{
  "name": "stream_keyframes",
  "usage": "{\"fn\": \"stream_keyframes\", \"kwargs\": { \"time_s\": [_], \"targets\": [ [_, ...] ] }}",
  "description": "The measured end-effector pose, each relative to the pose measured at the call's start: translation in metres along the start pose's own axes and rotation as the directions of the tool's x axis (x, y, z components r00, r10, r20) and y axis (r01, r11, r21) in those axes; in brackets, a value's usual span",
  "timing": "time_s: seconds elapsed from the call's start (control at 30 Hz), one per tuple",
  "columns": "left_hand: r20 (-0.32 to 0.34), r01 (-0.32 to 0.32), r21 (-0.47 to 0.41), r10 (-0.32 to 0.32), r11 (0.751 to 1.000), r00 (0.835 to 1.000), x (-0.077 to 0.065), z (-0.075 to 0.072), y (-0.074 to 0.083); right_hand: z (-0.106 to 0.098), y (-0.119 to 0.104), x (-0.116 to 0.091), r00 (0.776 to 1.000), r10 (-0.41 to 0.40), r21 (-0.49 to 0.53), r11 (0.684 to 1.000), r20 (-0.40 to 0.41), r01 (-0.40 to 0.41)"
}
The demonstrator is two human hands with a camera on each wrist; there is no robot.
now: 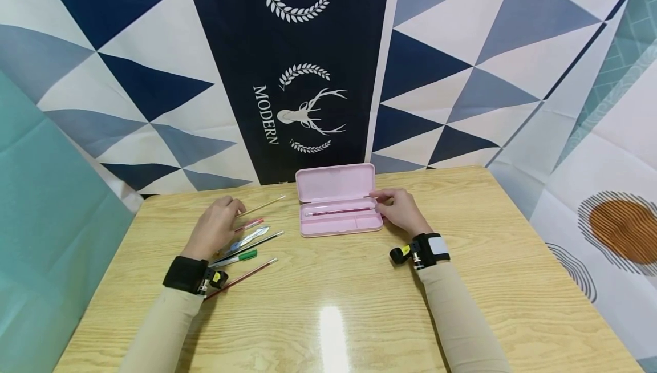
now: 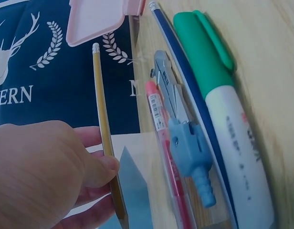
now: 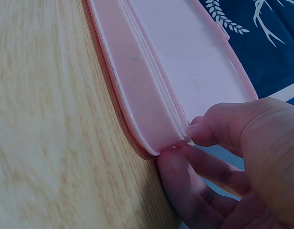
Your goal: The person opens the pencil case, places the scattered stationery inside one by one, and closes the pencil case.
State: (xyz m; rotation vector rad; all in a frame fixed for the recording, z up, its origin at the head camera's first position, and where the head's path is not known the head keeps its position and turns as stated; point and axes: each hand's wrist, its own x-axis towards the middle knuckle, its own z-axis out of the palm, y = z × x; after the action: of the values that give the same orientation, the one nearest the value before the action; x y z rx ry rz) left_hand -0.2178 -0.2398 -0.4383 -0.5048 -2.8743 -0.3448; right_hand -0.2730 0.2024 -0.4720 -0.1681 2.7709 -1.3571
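Observation:
My left hand (image 1: 217, 226) pinches a yellow pencil (image 2: 103, 100) between thumb and fingers, its eraser end pointing toward the pink pencil case (image 1: 341, 226). The case lies with its lid (image 1: 336, 183) raised, and a dark red pencil (image 1: 339, 211) rests inside along its length. At the case's right end, my right hand (image 1: 402, 210) grips the corner, thumb at the rim and fingers against the outer wall (image 3: 168, 136). Right beside the left hand lie a pink-capped pen (image 2: 167, 157), a blue compass (image 2: 187, 145), a dark blue pencil (image 2: 185, 76) and a green-capped marker (image 2: 235, 138).
Another red pencil (image 1: 248, 276) lies nearer the front, partly behind the left wrist's camera. The wooden table (image 1: 359, 287) meets a patterned cloth backdrop (image 1: 318, 65) at the back. A teal cloth (image 1: 51, 236) hangs along the left side.

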Motion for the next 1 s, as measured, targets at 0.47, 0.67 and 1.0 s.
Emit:
{"fn": "stream_keyframes", "kwargs": {
  "time_s": [0.47, 0.67, 1.0],
  "targets": [
    [-0.002, -0.044, 0.043, 0.044, 0.998, 0.999, 0.004, 0.003, 0.008, -0.001, -0.003, -0.001, 1.000, 0.008, -0.002, 1.000, 0.010, -0.008],
    [-0.010, -0.084, 0.071, 0.085, 0.994, 0.996, 0.005, 0.004, 0.011, -0.001, -0.001, -0.001, 1.000, -0.016, -0.005, 1.000, 0.000, 0.016],
    [-0.007, -0.124, 0.092, 0.125, 0.988, 0.992, 0.008, 0.009, 0.017, 0.000, -0.001, -0.002, 1.000, -0.027, 0.016, 1.000, -0.003, 0.027]
  ]
}}
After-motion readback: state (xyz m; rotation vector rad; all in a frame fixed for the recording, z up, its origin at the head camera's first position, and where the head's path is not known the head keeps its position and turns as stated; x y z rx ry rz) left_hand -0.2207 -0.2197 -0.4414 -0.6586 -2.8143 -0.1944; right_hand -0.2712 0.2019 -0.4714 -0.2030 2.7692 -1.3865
